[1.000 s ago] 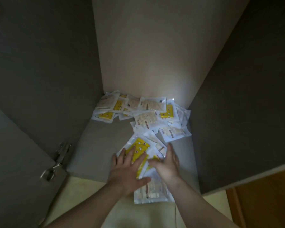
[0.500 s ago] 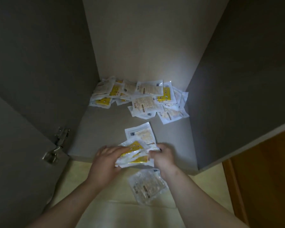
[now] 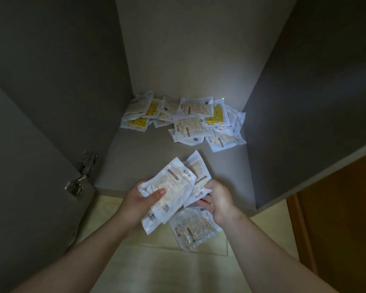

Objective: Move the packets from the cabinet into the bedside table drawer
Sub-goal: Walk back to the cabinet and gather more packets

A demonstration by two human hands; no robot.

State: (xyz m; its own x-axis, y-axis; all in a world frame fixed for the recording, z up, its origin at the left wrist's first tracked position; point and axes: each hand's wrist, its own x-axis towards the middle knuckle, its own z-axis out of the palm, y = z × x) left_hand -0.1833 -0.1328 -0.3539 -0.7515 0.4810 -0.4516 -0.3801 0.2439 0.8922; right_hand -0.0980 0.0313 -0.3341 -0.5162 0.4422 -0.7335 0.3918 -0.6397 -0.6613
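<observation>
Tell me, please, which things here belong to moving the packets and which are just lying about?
Job: left hand, gripping a bundle of packets; right hand, pinching a single packet; loose packet below the hands; pile of packets at the back of the cabinet.
Lying about: door hinge; light floor; brown wood panel at right.

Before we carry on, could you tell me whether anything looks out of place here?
Yes: one packet lies on the floor in front of the cabinet, below the right hand, as if dropped.
</observation>
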